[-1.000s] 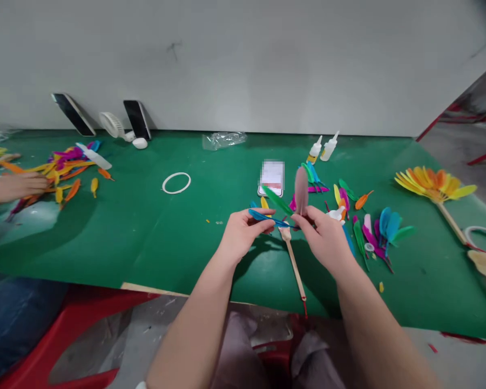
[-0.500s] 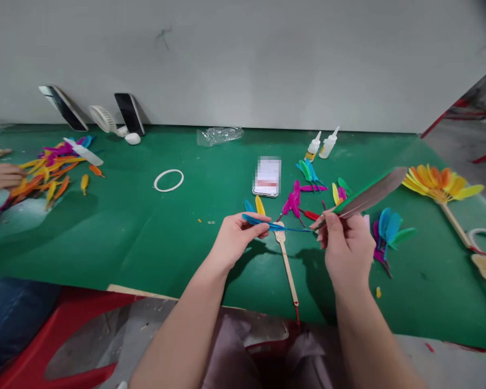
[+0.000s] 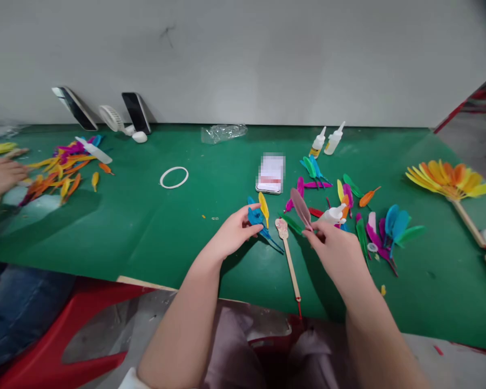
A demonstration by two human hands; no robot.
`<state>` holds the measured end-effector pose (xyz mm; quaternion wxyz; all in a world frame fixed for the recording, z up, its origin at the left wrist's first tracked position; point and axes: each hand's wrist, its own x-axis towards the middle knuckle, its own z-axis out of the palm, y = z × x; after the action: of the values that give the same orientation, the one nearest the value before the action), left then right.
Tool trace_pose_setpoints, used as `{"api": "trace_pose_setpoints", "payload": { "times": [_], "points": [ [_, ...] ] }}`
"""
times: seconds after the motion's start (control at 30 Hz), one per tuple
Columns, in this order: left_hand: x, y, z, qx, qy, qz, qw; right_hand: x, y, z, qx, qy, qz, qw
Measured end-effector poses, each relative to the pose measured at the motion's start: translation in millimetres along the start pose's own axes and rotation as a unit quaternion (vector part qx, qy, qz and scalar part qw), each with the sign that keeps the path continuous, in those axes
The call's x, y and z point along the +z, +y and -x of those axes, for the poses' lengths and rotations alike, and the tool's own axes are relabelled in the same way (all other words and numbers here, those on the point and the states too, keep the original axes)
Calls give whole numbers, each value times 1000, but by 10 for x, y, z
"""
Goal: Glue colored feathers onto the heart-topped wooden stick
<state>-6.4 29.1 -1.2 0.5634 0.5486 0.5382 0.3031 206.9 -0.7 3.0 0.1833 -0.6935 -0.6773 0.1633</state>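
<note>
My left hand (image 3: pixel 237 229) is closed on blue feathers (image 3: pixel 256 217), beside a yellow feather (image 3: pixel 264 208). Between thumb and fingers, my right hand (image 3: pixel 334 240) pinches a mauve feather (image 3: pixel 300 208) by its lower end. A white glue bottle (image 3: pixel 332 214) shows just behind the right fingers. Between the hands a wooden stick (image 3: pixel 291 266) with a spoon-like head lies on the green table (image 3: pixel 146 227). Near its head is a green feather (image 3: pixel 292 224). Loose feathers (image 3: pixel 397 227) in blue, green and magenta lie right of my right hand.
A phone (image 3: pixel 270 174) lies ahead. Behind it to the right stand two glue bottles (image 3: pixel 326 143). A yellow-orange feather fan (image 3: pixel 449 181) is at far right, a white ring (image 3: pixel 174 177) at left. Another person's hand (image 3: pixel 2 173) is by a feather pile (image 3: pixel 65 170).
The blue feathers in my left hand have tilted downward. The large grey feather is no longer raised; my right hand now pinches a mauve one. The bottle and more loose feathers have come into sight.
</note>
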Motion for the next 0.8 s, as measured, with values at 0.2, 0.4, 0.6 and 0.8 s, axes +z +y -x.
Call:
{"api": "trace_pose_setpoints", "payload": {
  "times": [0.2,0.4,0.6,0.8],
  "points": [
    [-5,-51,-21,-27,-1,-18,999,-6,22,-24,19,-59,54,997],
    [-40,-120,-21,-5,15,-103,995,-107,65,-23,51,-95,31,994],
    [-38,-180,-27,27,21,-128,991,-141,147,-1,48,-80,84,992],
    [15,-157,-35,40,56,-168,983,-70,175,-13,26,-80,126,988]
  ]
}}
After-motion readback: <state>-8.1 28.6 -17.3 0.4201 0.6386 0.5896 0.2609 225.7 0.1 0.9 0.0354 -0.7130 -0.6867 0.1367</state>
